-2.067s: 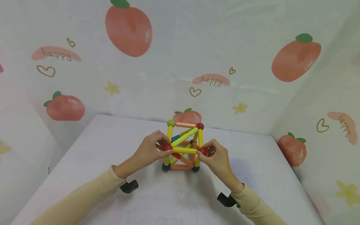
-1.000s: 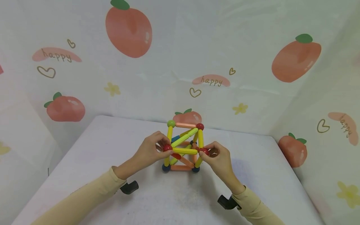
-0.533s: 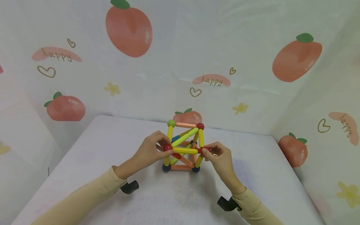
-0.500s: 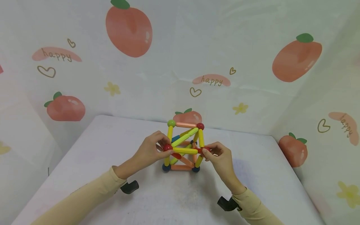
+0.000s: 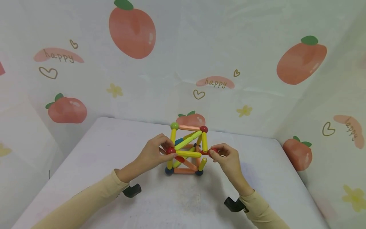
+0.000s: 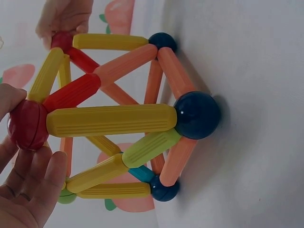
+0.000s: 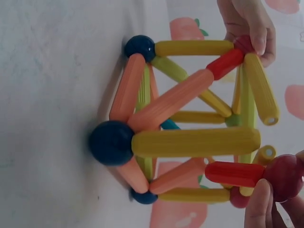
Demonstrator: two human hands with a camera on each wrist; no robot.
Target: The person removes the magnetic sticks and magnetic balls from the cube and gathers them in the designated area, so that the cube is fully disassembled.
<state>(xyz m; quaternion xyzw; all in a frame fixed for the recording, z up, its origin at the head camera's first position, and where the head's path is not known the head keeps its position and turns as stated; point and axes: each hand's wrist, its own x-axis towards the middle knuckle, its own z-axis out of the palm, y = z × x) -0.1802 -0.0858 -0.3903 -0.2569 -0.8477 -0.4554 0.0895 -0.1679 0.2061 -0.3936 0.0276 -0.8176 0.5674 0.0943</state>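
Note:
A cube-like frame of magnetic sticks and balls stands on the table, with dark blue balls (image 7: 112, 142) at its lower corners. My left hand (image 5: 154, 150) pinches the red ball (image 6: 28, 124) at the near upper left corner. A yellow stick (image 5: 188, 154) runs rightward from that ball to a bare end. My right hand (image 5: 228, 160) pinches another red ball (image 7: 285, 177), apart from the frame's yellow sticks. From this ball juts a short red stick (image 7: 235, 174). Below it, a yellow upright (image 7: 194, 142) leans on its blue ball, top end bare.
At the frame's far top are a green ball (image 5: 174, 126) and a red ball (image 5: 203, 129), joined by a salmon stick (image 5: 188, 128). A white cloth covers the table (image 5: 120, 133). A fruit-printed backdrop (image 5: 171, 63) rises behind and at both sides.
My right hand has moved right with its red ball and red stick. The ball has come away from the yellow sticks at that corner. My left hand keeps its place.

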